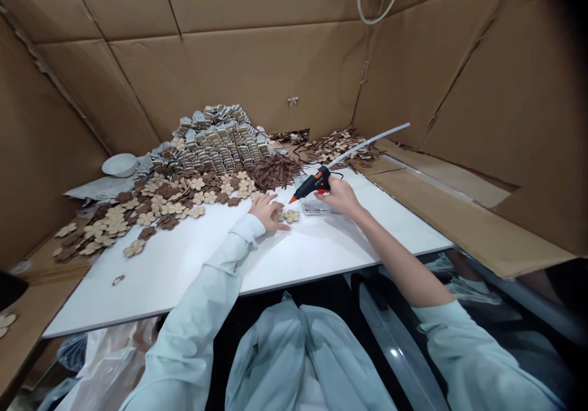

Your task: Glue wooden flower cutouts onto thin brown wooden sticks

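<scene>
My right hand (342,196) grips a black hot glue gun (314,183) with an orange nozzle, a long translucent glue stick (367,145) poking out of its back. The nozzle points down and left, just above the table near my left hand (267,212). My left hand rests low on the white board, fingers curled and thumb stretched below, closed around a beige flower piece (278,216) that they partly cover. Right beside it lies another beige flower piece (291,216). Under the glue gun sits a small clear tray (316,211).
Beige and brown flower pieces (156,203) are heaped at the left, before a stack of small wrapped packets (220,141). Brown strips (275,172) lie at the back. A white bowl (119,165) and a small ring (118,280) are left. Cardboard walls (257,68) enclose the table.
</scene>
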